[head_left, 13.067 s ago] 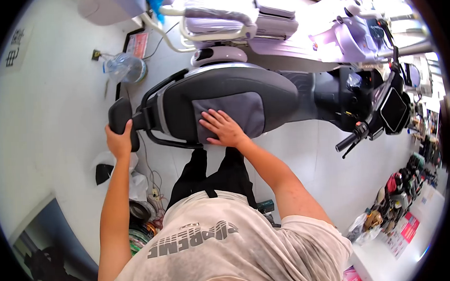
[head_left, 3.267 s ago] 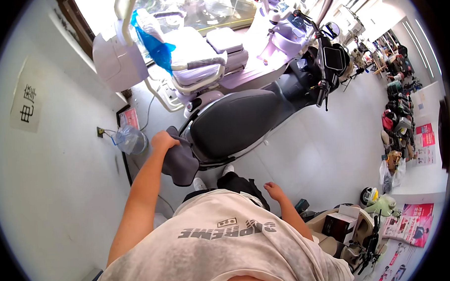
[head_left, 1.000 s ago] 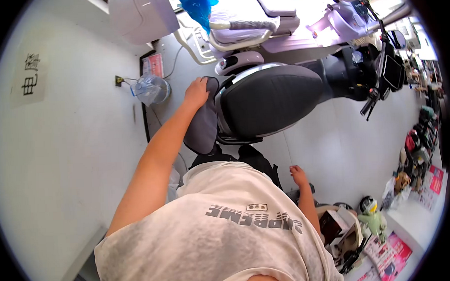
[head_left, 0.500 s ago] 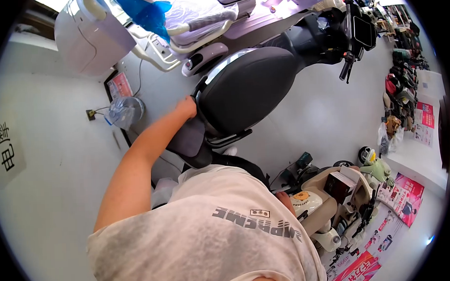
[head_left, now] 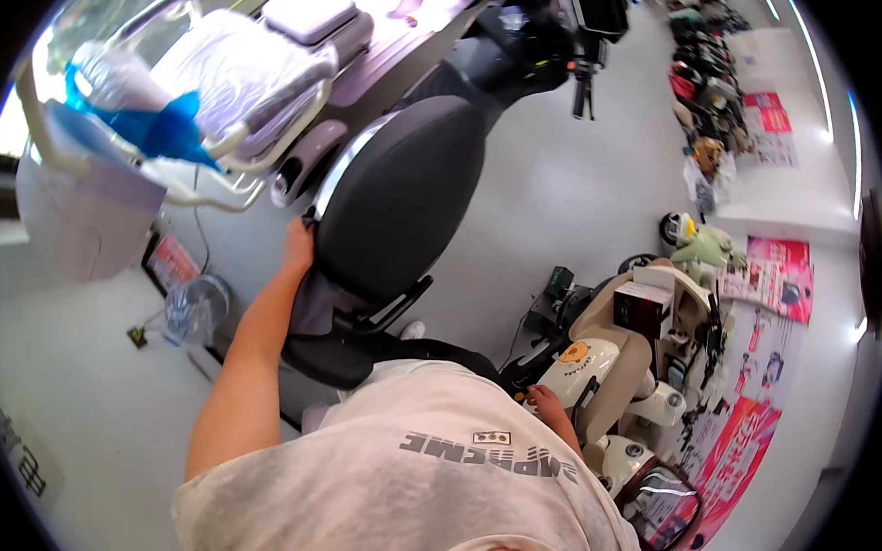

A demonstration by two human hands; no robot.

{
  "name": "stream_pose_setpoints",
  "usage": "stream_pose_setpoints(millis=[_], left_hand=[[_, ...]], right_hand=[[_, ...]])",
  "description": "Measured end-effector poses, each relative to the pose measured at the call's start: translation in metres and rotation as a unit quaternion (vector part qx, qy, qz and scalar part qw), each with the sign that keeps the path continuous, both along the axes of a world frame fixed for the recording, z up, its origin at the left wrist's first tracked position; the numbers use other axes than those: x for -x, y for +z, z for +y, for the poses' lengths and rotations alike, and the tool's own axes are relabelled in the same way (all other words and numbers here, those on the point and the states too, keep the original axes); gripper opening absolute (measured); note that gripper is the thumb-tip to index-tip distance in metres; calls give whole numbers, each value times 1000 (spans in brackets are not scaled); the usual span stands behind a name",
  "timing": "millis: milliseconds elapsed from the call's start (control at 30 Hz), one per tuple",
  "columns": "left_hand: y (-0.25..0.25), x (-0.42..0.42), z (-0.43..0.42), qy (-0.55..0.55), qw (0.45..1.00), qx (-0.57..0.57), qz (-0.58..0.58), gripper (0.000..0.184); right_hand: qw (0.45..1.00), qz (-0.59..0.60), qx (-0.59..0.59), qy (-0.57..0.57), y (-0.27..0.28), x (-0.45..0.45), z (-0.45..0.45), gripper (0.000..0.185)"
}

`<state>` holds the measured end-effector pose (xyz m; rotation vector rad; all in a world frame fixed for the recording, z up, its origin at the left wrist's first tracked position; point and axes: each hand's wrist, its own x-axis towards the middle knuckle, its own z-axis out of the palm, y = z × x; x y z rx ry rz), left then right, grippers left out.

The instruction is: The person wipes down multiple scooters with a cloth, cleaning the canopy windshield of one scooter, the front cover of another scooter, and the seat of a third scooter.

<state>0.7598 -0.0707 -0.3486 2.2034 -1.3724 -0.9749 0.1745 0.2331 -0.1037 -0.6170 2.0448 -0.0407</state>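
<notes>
A scooter with a long black seat (head_left: 404,194) stands in front of me. My left hand (head_left: 299,246) is closed round the grab rail (head_left: 310,218) at the left side of that seat; part of the rail is hidden by the fingers. Nearer my body is a black padded backrest (head_left: 327,359), and a second grab rail (head_left: 398,306) runs along the seat's right side. Low at my right side hangs my right hand (head_left: 545,404), beside a cream scooter (head_left: 582,368). Its fingers are loosely bent and a little apart, with nothing seen in them.
A pale vehicle with a plastic-wrapped seat (head_left: 244,64) stands at the upper left. By the left wall are a clear water jug (head_left: 197,308) and a wall socket (head_left: 137,336). The cream scooter carries a dark box (head_left: 642,309). Pink posters (head_left: 739,450) line the right side.
My view has turned, so the scooter appears farther left. My left hand stays on the grab rail. More of my right hand shows beside the cream scooter.
</notes>
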Motion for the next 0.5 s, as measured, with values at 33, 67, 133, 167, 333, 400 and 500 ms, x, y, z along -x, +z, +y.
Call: stream_pose_setpoints(millis=[33,67,133,167,333,400,500], left_hand=[[-7,-2,-5,-15,1000,19,-17,33],[-17,-5,-8,-30,997,64,-15,33],[-29,-10,-12,-49,993,111,-3,36],[-29,-9,-14,-50,992,112,4,40],[7,-13,-15,-62,998,-24,22,42],[-7,-19,-7,-62,996,-66,16,42],[-30,-34,13,-106,985,-126,-49,50]], right_hand=[[1000,4,14,-15,-8,6,13,33],[1000,-8,1,16,-21,18,30,32],[997,0,-37,64,-27,15,43,36],[999,3,-22,47,-29,11,48,36],[989,30,-52,138,-44,16,27,42],[996,-3,-72,57,-45,25,8,43],[995,17,2,95,-57,42,-16,42]])
